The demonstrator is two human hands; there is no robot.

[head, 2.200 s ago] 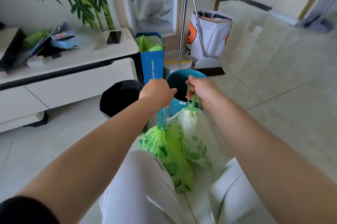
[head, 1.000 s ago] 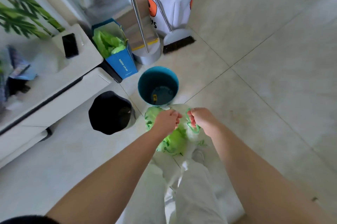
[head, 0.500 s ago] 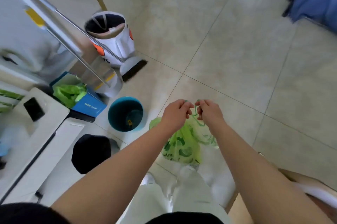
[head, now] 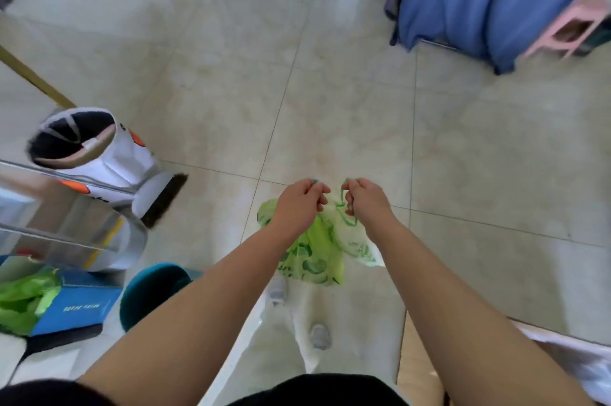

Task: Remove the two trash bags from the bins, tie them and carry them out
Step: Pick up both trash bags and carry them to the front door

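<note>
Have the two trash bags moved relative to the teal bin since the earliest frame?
Yes. The trash bags, earlier hanging against the teal bin, now hang clear to its right, over bare floor.

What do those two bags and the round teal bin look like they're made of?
Green bag and paler bag: thin plastic film, probably; they crumple, and the paler one looks translucent. Teal bin: looks like moulded plastic, smooth; blur leaves it open.

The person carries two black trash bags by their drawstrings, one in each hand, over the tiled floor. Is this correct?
Not quite: the bags are not black. In the head view, the left hand grips a bright green bag and the right hand a pale bag with green print, each by its drawstring, over the tiled floor.
</note>
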